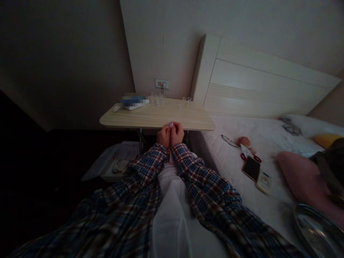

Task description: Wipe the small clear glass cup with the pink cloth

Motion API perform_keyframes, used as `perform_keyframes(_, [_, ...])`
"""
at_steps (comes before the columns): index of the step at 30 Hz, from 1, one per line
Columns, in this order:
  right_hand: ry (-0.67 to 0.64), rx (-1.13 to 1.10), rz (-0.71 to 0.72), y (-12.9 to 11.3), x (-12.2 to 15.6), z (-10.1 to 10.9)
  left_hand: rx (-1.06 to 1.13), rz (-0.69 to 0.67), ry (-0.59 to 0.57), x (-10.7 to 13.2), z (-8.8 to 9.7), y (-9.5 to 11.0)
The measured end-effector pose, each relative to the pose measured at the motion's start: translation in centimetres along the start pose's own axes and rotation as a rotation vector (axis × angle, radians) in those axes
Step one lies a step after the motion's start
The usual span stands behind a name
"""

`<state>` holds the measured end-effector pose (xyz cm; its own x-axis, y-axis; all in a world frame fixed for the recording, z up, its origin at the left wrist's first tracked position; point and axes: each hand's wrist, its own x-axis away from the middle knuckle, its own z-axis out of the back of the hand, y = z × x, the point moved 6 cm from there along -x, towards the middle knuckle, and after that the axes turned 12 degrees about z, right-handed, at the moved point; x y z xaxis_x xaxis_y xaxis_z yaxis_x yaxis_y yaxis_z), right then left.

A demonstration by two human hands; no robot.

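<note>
My left hand [163,137] and my right hand [177,134] are pressed together at the near edge of the light wooden table [139,119]. Both have their fingers curled around a small whitish thing [170,124] that shows between the fingertips. It is too small and dim to name its kind. Beyond my hands, several small clear glasses [158,99] stand grouped at the back of the table. A few more clear glasses [184,99] are set apart to the right.
A blurred blue-and-white object [133,103] lies on the table's left. On the bed at right are a phone [251,168], a pale calculator-like device [264,181], red-handled scissors [251,157], a pink cushion [298,175] and a metal tray [298,218]. Papers [107,161] lie below the table.
</note>
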<state>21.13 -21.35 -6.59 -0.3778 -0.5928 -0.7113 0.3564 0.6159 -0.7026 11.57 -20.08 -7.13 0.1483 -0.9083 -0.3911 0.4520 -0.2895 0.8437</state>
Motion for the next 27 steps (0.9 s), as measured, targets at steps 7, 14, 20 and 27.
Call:
perform_keyframes(7, [0.022,-0.022,-0.037,0.2,-0.1,0.1,0.084,-0.033,-0.001,0.0,0.2,1.1])
perform_keyframes(14, [0.047,-0.025,-0.024,-0.4,-0.4,0.7,0.094,-0.041,-0.027,0.0,-0.2,1.0])
perform_keyframes(20, [0.036,-0.016,-0.001,-0.8,-0.6,0.8,0.032,0.011,-0.063,-0.6,-0.6,-0.2])
perform_keyframes(27, [0.036,0.010,0.001,-0.3,-0.8,0.9,-0.057,0.058,-0.148,-0.7,-1.6,-0.9])
